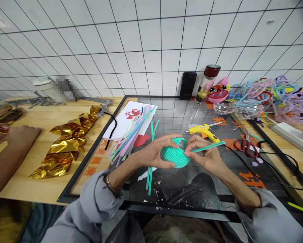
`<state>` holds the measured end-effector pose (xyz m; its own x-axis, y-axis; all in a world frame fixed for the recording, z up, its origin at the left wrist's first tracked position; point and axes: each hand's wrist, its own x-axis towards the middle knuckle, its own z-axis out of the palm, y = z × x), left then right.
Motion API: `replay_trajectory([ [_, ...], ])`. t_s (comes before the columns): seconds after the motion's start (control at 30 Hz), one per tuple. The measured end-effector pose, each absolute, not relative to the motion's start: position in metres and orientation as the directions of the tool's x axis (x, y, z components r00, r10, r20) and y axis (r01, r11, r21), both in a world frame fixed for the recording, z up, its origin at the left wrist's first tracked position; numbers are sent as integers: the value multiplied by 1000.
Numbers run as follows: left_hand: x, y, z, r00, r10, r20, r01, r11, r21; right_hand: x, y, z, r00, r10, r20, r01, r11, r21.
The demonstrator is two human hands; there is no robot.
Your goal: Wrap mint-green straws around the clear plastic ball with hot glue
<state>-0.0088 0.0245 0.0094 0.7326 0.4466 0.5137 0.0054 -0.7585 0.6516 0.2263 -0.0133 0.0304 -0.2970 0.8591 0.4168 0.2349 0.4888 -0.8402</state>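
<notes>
one green coiled ball (175, 156) is over the counter (166, 109); l. hand (156, 151) has fingers clamped round it, r. hand (206, 156) has fingers pinched on a green strip (213, 146) nr its opening. yellow glue gun (204, 129) just beyond.

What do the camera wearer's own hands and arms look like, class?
The left hand and right hand are ungloved. Loose, plain grey sleeves leave both wrists uncovered. A thin, shiny bracelet circles the left wrist; none shows on the right.
</notes>
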Motion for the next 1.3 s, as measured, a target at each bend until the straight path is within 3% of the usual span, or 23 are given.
replay_trajectory([
  [0.37,-10,25,8,736,469,488,30,-743,669,237,-12,34,-365,827,428,211,521,-827],
  [0.57,-8,25,10,733,450,510,6,-754,657,241,-6,30,-213,943,258,74,278,-958],
  [0.73,-8,25,11,738,446,506,1,-751,660,238,-3,26,-123,984,126,-92,116,-989],
  [0.87,-8,24,11,746,464,479,21,-735,678,234,-3,25,-89,980,179,-62,174,-983],
  [1.3,-7,23,12,741,432,514,26,-783,622,233,-7,18,-113,881,460,285,472,-834],
])
